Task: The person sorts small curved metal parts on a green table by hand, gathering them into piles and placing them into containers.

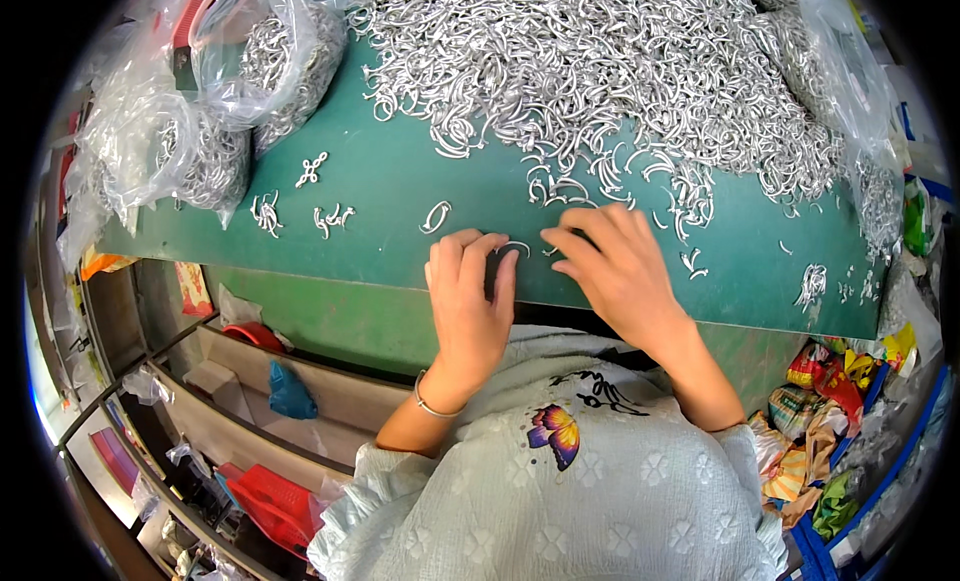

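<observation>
My left hand (468,299) rests at the near edge of the green table (400,176), fingers curled, with a small curved silver metal piece (514,247) at its fingertips. My right hand (612,263) lies just beside it, fingers bent down onto the tabletop close to the same piece; whether it pinches anything is hidden. A large heap of the same silver curved pieces (600,71) covers the far half of the table, its loose edge reaching my right hand's fingers.
Clear plastic bags of metal pieces (200,111) stand at the far left. Small assembled clusters (331,218) and a single loop (435,217) lie left of my hands. Shelves with red and blue items (270,391) sit below left; colourful wrappers (830,401) at right.
</observation>
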Demonstrator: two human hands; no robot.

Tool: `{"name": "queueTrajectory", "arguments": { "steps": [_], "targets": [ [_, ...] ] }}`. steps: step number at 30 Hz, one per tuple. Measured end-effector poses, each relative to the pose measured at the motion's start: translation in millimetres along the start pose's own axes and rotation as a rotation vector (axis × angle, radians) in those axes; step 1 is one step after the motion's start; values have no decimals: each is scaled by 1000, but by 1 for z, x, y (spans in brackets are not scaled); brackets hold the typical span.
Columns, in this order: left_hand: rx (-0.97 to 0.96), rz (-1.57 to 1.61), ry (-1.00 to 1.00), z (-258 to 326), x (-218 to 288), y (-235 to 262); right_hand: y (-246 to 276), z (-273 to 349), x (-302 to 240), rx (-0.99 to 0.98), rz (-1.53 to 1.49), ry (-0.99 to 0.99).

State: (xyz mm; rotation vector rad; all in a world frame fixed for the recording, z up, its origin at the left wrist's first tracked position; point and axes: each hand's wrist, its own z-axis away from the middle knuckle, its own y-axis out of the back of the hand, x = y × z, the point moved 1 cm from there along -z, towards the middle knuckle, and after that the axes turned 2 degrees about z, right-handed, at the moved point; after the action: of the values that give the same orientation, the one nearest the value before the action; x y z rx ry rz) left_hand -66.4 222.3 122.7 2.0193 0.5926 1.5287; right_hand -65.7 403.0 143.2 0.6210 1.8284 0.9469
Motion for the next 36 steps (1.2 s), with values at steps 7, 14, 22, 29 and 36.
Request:
{"name": "queueTrajectory", "arguments": {
  "steps": [7,14,22,29,36],
  "targets": [
    [-156,10,-65,11,24,-2,10,31,18,62,-118,-79],
    [-218,-10,-162,4,31,-21,12,23,25,142,137,-226],
    [-276,30,-207,8,36,-24,27,25,25,138,68,-214],
    [-322,125,-239,11,36,-29,11,28,23,122,36,-156],
    [-423,73,-413,0,37,-36,9,10,32,119,212,-241]
  ]
}}
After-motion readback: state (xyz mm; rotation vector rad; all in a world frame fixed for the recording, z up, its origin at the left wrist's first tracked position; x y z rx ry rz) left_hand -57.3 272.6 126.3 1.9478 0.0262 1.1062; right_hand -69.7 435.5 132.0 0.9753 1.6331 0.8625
